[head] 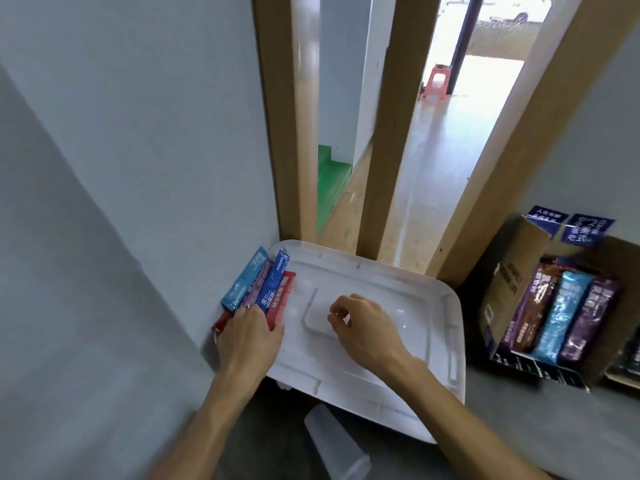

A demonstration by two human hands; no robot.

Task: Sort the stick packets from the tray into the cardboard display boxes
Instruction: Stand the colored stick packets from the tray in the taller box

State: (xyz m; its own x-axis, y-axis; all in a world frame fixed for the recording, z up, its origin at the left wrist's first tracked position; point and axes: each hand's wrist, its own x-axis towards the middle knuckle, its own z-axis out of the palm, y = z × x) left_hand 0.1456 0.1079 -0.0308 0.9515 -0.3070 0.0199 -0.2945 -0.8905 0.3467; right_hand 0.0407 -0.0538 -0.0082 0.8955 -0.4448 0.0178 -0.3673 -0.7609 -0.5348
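my left hand (251,337) is at the tray's (426,306) left edge, its fingers wrapped over the near end of a bundle of packets (263,285). the bundle fans away from me: a light blue one farthest left, a purple one beside it, then a dark blue one, with red ones on the right and underneath. the bundle lies along the tray's left rim, close against the grey wall (138,168). i cannot tell whether the packets rest on the rim or just outside it.

my right hand (363,327) is over the middle of the white tray, above its raised centre panel. its fingers are loosely curled, thumb near the forefinger, and i see nothing held in them. whether the hand touches the tray i cannot tell.

the box (502,292) sits well to the right of the tray on the grey tabletop (519,420), its flaps open. boxed packets (561,313) stand side by side in it and lean back: a brown-purple one, a light blue one and a purple one. a second box shows only as a sliver at the right edge.

behind the tray stand wooden posts (391,133). between them i see a shiny floor, a green step (332,178) and a pink stool (437,81) far off.
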